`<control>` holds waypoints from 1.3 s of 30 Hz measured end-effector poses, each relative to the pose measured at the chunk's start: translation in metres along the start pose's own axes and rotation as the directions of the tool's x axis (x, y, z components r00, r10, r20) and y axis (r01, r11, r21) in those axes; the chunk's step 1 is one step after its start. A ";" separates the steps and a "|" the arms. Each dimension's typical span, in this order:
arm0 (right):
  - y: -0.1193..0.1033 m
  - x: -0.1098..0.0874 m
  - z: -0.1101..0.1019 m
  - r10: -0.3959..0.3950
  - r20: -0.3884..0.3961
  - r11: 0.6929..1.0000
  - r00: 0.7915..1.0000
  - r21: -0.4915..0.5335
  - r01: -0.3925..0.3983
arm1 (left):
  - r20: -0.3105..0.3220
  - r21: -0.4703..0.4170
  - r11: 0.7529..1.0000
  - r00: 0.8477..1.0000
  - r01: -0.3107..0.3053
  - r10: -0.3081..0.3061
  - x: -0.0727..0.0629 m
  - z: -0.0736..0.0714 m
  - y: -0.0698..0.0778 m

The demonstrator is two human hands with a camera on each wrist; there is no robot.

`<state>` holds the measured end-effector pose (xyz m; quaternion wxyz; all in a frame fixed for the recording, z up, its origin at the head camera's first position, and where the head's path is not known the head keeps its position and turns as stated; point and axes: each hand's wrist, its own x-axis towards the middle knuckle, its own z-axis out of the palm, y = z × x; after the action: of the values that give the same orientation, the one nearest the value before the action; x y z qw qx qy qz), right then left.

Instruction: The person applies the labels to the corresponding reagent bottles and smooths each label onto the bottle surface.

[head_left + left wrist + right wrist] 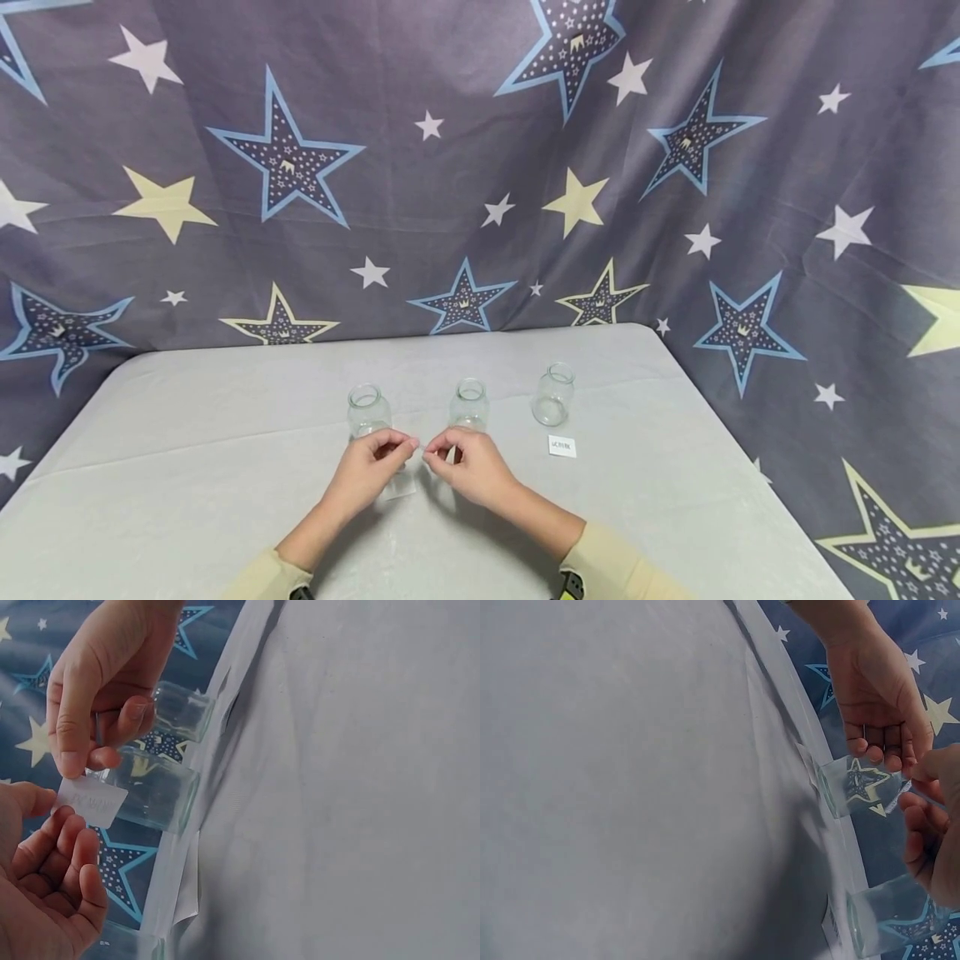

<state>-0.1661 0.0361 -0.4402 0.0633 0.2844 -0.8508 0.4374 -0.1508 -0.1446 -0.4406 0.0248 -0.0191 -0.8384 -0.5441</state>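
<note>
Between my two hands is a small white paper label (94, 802) with faint writing on it, held up above the table. My left hand (363, 468) pinches one edge with thumb and forefinger. The thumb and finger of my right hand (474, 467) pinch it near another corner. In the head view the label is barely visible between the fingertips. Beyond the hands stand a left glass jar (367, 408) and a middle glass jar (469, 402), their lower parts partly hidden. Both jars are clear and have no lids.
A third clear jar (553, 397) stands at the right, with a white label (562, 446) bearing dark writing in front of it. Another white label (400, 486) lies partly under my left hand. A pale cloth covers the table (225, 492); a star-patterned curtain (420, 192) hangs behind.
</note>
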 end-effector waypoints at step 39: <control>0.001 0.015 0.002 0.172 -0.007 0.979 0.985 0.113 -0.170 | -0.060 -0.023 0.999 0.998 0.028 -0.029 -0.001 -0.015 -0.008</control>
<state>-0.1788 0.0287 -0.4371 0.0167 0.2096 -0.8455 0.4908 -0.1503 -0.1618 -0.4417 0.0420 0.0090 -0.8314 -0.5540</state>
